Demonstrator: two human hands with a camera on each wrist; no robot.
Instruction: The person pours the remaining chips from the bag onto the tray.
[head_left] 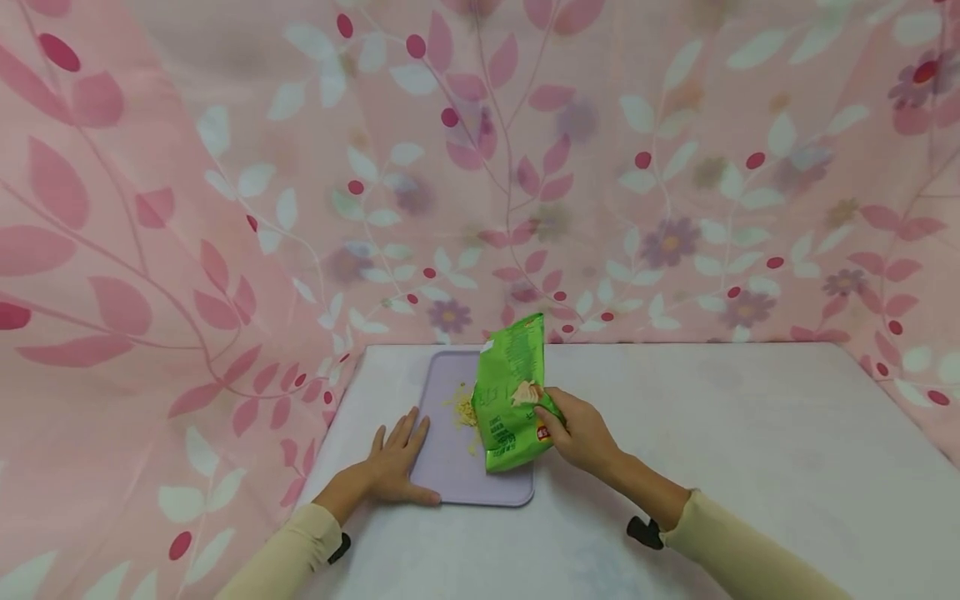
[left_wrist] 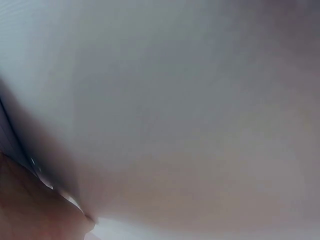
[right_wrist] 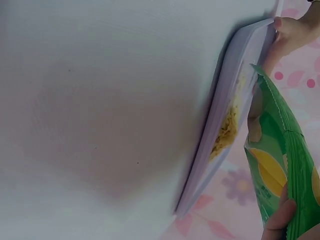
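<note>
A green snack bag (head_left: 513, 408) is held tilted above a pale purple tray (head_left: 465, 487) by my right hand (head_left: 581, 429), thumb on the front and fingers behind its right edge. Yellow crumbs (head_left: 466, 410) lie in a small pile on the tray beside the bag's left edge. In the right wrist view the crumbs (right_wrist: 227, 127) also show, next to the green bag (right_wrist: 280, 150). My left hand (head_left: 393, 471) rests at the tray's left edge with its fingers spread and straight. The left wrist view shows mostly blurred white surface and part of the hand (left_wrist: 40, 207).
The tray lies on a white table (head_left: 712, 433). Behind and to the left hangs a pink curtain (head_left: 487, 167) with a leaf and flower pattern. Dark wrist straps (head_left: 645, 532) sit near both sleeves.
</note>
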